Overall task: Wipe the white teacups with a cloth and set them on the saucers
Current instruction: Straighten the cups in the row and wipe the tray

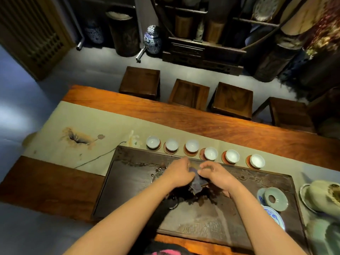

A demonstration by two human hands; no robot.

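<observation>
Several white teacups stand in a row on red saucers along the far edge of the dark tea tray (128, 183), from the leftmost teacup (153, 142) to the rightmost teacup (257, 160). One red saucer (188, 152) shows under the third cup. Over the tray's middle, my left hand (179, 172) and my right hand (214, 173) meet and both grip a dark purple cloth (197, 182) that hangs down between them. No cup is in either hand.
A beige table runner (82, 126) lies across the wooden table (239, 126). At right stand a celadon lid (276, 199), a blue-and-white dish (275, 217) and a pale bowl (323, 197). Several dark stools (140, 81) line the far side.
</observation>
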